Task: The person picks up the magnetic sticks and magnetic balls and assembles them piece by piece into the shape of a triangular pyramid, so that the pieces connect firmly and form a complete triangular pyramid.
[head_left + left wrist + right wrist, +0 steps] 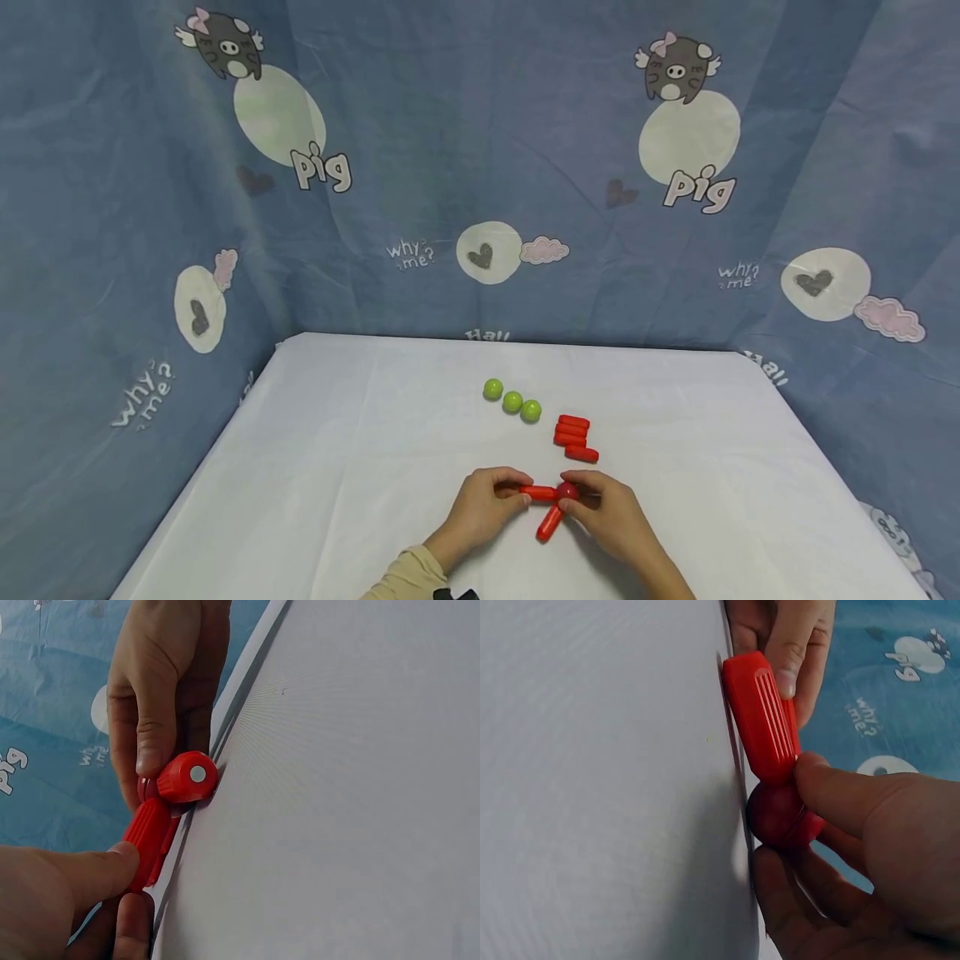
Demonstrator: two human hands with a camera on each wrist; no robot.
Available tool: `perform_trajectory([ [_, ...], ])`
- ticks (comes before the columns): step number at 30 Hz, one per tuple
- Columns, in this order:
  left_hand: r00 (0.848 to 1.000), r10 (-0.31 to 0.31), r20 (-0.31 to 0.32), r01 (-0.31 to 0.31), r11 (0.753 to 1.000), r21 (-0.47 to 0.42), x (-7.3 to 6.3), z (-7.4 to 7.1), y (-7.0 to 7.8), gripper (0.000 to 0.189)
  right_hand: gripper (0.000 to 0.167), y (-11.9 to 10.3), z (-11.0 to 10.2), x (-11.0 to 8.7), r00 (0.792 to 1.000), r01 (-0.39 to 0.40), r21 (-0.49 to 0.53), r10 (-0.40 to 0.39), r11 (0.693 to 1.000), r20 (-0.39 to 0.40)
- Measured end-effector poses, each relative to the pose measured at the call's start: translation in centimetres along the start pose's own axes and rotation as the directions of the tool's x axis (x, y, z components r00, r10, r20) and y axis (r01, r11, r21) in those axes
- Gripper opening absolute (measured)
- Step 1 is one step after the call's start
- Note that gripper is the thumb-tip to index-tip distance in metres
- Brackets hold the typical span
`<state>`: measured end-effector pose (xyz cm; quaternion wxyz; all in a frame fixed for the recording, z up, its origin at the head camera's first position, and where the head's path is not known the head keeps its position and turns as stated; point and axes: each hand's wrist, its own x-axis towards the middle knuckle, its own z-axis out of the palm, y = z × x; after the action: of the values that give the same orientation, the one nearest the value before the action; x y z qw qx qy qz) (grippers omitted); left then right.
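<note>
In the head view, my left hand (480, 504) pinches a ridged red rod (538, 493) between thumb and fingers. The rod's inner end meets a dark red ball (567, 492), which my right hand (611, 512) holds by thumb and fingertips. From that ball a second red rod (550, 523) points toward the front; the left wrist view shows the silvery round disc (197, 774) in its end. Beside the ball (776, 814) in the right wrist view, another bit of red (812, 826) shows, partly hidden by the right fingers.
Three green balls (512, 402) lie in a slanting row farther back on the white tabletop (360, 433). Several loose red rods (572, 431) are grouped just behind my hands. Blue printed fabric (420, 167) stands round the table's back and sides.
</note>
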<state>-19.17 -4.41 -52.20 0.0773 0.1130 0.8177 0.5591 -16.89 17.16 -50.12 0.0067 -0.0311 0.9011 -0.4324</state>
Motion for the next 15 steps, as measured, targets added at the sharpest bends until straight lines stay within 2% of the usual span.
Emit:
perform_trajectory([
  [8,1.0,0.006,-0.009,-0.006,1.0,-0.006,0.08,0.19,-0.11,0.017,0.032,-0.09,-0.11,-0.12,1.0,0.005,-0.035,-0.005,0.999,0.009],
  [15,1.0,0.011,-0.007,-0.011,0.999,-0.041,0.22,-0.03,-0.34,0.022,0.032,-0.14,-0.1,-0.12,1.0,0.002,-0.02,-0.002,1.0,0.003],
])
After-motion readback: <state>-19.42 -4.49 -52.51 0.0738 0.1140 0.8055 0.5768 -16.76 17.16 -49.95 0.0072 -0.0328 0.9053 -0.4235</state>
